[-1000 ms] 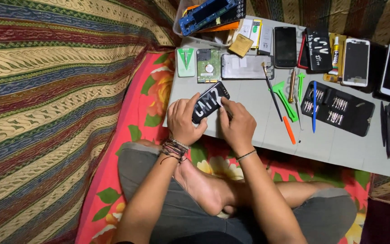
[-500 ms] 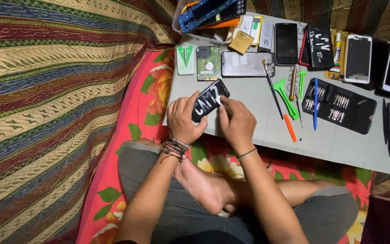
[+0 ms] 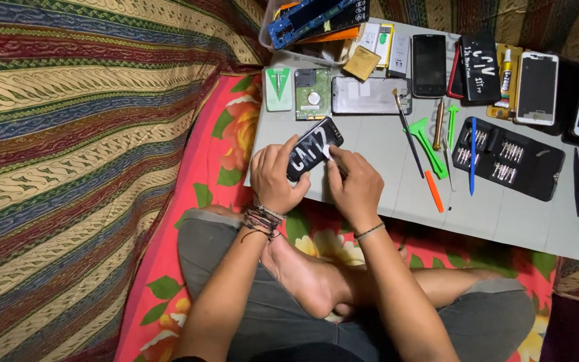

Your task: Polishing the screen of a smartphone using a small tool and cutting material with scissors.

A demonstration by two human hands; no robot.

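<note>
Below, we see the left hand (image 3: 275, 177) clasping a black phone with white lettering (image 3: 313, 148) above the grey board's (image 3: 383, 194) near edge (right hand (image 3: 354, 186) pinching at its face), best worked with a steady grip.

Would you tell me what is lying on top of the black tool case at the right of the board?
A blue-handled tool lies across the open black tool case, which holds rows of small metal bits. Whatever lies beneath the case is covered.
</note>
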